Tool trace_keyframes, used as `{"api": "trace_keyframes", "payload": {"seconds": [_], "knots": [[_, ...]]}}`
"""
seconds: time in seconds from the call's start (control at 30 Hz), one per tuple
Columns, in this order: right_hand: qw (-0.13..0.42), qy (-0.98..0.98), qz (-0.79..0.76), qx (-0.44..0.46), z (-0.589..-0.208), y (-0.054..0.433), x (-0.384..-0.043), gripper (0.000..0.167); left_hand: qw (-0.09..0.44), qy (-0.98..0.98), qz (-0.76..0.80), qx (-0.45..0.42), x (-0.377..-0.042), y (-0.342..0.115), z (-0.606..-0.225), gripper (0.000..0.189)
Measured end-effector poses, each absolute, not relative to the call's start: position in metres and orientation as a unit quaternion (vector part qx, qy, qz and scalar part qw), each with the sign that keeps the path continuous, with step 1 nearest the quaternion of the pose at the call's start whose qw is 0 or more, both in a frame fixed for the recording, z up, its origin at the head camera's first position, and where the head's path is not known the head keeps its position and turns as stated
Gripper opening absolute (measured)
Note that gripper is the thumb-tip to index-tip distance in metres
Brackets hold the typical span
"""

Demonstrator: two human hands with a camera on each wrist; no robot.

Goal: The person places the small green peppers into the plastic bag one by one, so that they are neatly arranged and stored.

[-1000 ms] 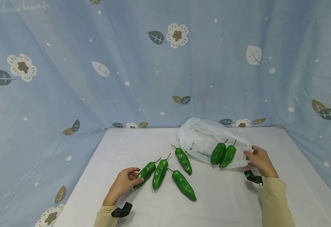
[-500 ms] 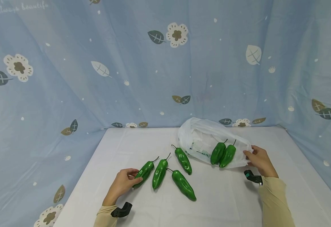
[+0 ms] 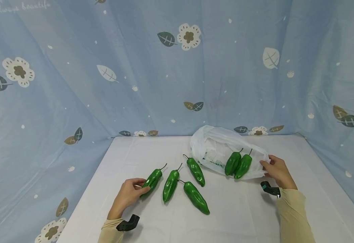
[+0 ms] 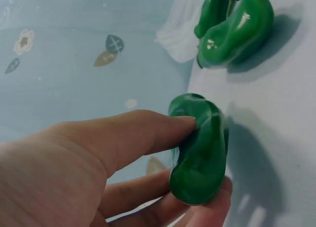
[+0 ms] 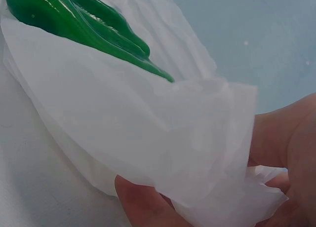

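Observation:
My left hand [image 3: 130, 193] grips a glossy green pepper [image 3: 153, 179] by its lower end, thumb on one side and fingers on the other; the stem points away from me. In the left wrist view the held pepper [image 4: 200, 158] is seen end-on, its shadow on the cloth beside it. At the right, my right hand [image 3: 278, 171] pinches the edge of a white plastic bag [image 3: 213, 152] lying on its side. Two green peppers [image 3: 238, 164] lie side by side at the bag's mouth. The right wrist view shows the bag's film [image 5: 148, 118] between thumb and fingers.
Three more green peppers lie loose on the white tabletop [image 3: 231, 216]: one beside the left hand [image 3: 170, 185], one nearer the bag [image 3: 196, 172], one closest to me [image 3: 196, 198]. A blue patterned curtain [image 3: 152, 67] surrounds the table at the back and sides.
My left hand has closed more on the leftmost pepper and shifted it slightly left, away from its neighbour. The right hand, the bag and the other peppers stay in place.

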State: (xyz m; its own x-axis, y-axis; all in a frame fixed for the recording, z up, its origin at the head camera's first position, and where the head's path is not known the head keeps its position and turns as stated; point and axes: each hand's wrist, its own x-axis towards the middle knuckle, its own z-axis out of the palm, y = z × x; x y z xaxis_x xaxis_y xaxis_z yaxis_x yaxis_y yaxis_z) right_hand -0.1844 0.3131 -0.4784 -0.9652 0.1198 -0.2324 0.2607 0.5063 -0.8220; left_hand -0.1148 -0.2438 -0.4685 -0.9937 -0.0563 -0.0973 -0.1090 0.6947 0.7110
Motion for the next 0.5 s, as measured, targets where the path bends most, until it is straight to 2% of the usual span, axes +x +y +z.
{"api": "trace_keyframes", "payload": {"seconds": [0.5], "knots": [[0.078,0.865,-0.481,0.119,-0.480,0.313,-0.186,0.060,0.016,0.914,0.403,-0.056,-0.117,-0.234,-0.451,0.042]]}}
